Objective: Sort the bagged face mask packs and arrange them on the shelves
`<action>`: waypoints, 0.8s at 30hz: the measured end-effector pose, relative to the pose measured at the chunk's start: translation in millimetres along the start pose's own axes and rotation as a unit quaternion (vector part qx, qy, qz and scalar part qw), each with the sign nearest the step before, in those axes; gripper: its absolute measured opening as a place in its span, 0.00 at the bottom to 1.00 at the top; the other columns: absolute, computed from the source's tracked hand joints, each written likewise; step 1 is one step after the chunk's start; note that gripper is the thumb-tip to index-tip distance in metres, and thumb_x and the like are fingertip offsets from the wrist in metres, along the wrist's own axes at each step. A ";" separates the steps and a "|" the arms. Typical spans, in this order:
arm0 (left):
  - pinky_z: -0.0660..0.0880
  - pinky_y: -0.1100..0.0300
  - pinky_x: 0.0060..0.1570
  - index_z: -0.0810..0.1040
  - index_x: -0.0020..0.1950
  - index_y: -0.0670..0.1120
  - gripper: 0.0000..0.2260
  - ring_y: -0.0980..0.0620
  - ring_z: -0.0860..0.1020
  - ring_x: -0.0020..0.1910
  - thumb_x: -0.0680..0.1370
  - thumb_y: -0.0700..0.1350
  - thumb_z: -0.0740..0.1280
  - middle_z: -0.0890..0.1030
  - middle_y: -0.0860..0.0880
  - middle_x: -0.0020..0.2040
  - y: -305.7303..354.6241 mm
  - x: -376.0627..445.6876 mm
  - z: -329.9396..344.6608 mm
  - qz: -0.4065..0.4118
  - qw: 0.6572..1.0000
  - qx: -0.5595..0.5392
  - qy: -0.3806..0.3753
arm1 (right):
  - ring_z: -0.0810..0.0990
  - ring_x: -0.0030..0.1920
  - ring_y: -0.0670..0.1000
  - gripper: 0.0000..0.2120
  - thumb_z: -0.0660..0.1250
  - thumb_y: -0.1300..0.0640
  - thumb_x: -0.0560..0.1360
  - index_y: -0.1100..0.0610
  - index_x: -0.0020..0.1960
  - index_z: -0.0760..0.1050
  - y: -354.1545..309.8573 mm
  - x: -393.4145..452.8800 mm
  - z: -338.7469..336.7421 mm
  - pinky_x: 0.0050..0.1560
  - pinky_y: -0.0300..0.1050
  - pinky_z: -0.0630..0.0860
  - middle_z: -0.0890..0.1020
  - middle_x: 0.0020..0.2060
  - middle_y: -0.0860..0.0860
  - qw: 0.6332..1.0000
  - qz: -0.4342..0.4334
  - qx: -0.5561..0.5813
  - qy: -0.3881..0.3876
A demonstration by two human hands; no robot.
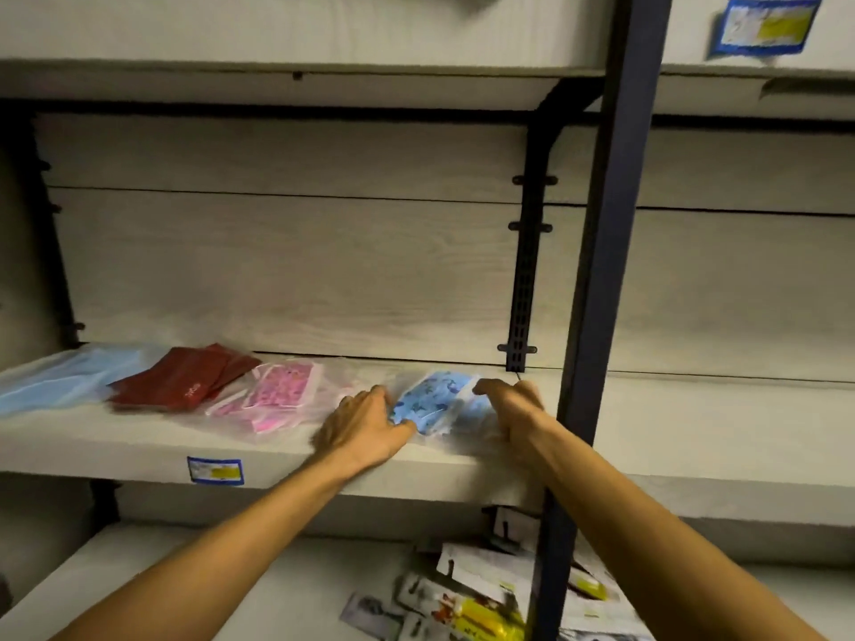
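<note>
1. Slippery clear bags: the pink floral pack (282, 390), just left of the left hand (365, 425), could slide if nudged.
2. Both hands pinch the blue butterfly mask pack (432, 400) on the shelf (694, 437); right hand (511, 400) curled. Overhanging the edge, it may drop.

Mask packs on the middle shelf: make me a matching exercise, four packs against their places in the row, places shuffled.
Packs:
1. plain light blue pack
2. dark red pack
3. pink patterned pack
4. blue patterned pack

Places:
A. between the left hand and right hand
B. far left end of the shelf
C. second from the left
D. just left of the left hand

Pairs: 1-B, 2-C, 3-D, 4-A
</note>
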State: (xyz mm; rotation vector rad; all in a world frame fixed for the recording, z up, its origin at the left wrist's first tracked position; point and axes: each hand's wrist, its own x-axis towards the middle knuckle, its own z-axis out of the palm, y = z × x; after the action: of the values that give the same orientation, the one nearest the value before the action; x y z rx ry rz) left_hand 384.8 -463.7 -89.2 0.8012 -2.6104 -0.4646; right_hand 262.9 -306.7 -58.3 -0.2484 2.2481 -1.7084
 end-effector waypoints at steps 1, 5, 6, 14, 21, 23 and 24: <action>0.79 0.49 0.52 0.72 0.63 0.50 0.24 0.43 0.78 0.55 0.73 0.62 0.67 0.79 0.46 0.59 -0.8 2.8 -2.9 0.006 1.000 -0.006 -0.015 | 0.82 0.40 0.60 0.20 0.76 0.51 0.69 0.63 0.51 0.74 -4.7 2.2 0.0 0.46 0.55 0.82 0.81 0.39 0.61 0.999 0.024 0.006 -0.024; 0.79 0.51 0.48 0.70 0.62 0.48 0.26 0.44 0.79 0.52 0.71 0.61 0.71 0.79 0.46 0.57 -9.3 7.2 -9.6 0.013 0.999 -0.026 -0.041 | 0.80 0.58 0.61 0.34 0.82 0.48 0.65 0.60 0.63 0.70 -13.0 2.7 6.7 0.63 0.58 0.77 0.79 0.59 0.62 0.992 0.095 0.001 -0.086; 0.79 0.50 0.50 0.70 0.63 0.49 0.27 0.44 0.79 0.53 0.71 0.62 0.71 0.79 0.47 0.57 -11.6 6.8 -9.0 0.015 0.998 -0.034 -0.043 | 0.82 0.56 0.60 0.33 0.82 0.50 0.65 0.61 0.62 0.72 -12.7 1.8 5.5 0.62 0.57 0.78 0.81 0.57 0.62 0.991 0.099 0.002 -0.087; 0.78 0.49 0.59 0.70 0.68 0.49 0.32 0.49 0.79 0.56 0.68 0.53 0.78 0.78 0.50 0.59 -23.1 10.1 -7.7 0.001 0.980 -0.178 -0.088 | 0.85 0.50 0.58 0.14 0.73 0.57 0.74 0.59 0.57 0.75 -6.2 -6.9 6.6 0.49 0.53 0.83 0.84 0.51 0.59 0.994 -0.010 0.019 -0.109; 0.76 0.59 0.41 0.73 0.58 0.46 0.27 0.54 0.81 0.47 0.62 0.51 0.74 0.82 0.50 0.51 -20.2 2.7 -22.9 -0.034 0.932 -0.349 -0.089 | 0.86 0.51 0.59 0.14 0.67 0.61 0.76 0.61 0.61 0.75 6.7 -18.2 11.5 0.47 0.52 0.84 0.87 0.50 0.58 0.970 -0.116 0.107 -0.187; 0.77 0.61 0.42 0.73 0.60 0.47 0.29 0.53 0.83 0.48 0.61 0.51 0.74 0.83 0.51 0.52 -19.4 -6.8 -31.9 -0.028 0.914 -0.398 -0.072 | 0.85 0.54 0.60 0.17 0.67 0.58 0.74 0.58 0.62 0.76 7.7 -27.3 10.2 0.53 0.56 0.83 0.86 0.53 0.56 0.962 -0.155 0.105 -0.199; 0.78 0.62 0.41 0.74 0.59 0.47 0.27 0.54 0.84 0.46 0.62 0.49 0.76 0.85 0.51 0.51 -19.1 -13.3 -36.5 -0.024 0.901 -0.428 -0.063 | 0.85 0.55 0.60 0.17 0.67 0.57 0.73 0.56 0.61 0.77 7.6 -33.2 7.8 0.56 0.58 0.82 0.86 0.53 0.55 0.958 -0.170 0.103 -0.206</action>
State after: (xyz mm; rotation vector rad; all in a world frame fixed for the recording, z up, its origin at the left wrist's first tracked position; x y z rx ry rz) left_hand 419.8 -478.2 -68.4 0.5205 -2.1220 -1.5637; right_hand 297.1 -301.1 -63.0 -0.8950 1.7847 -1.8278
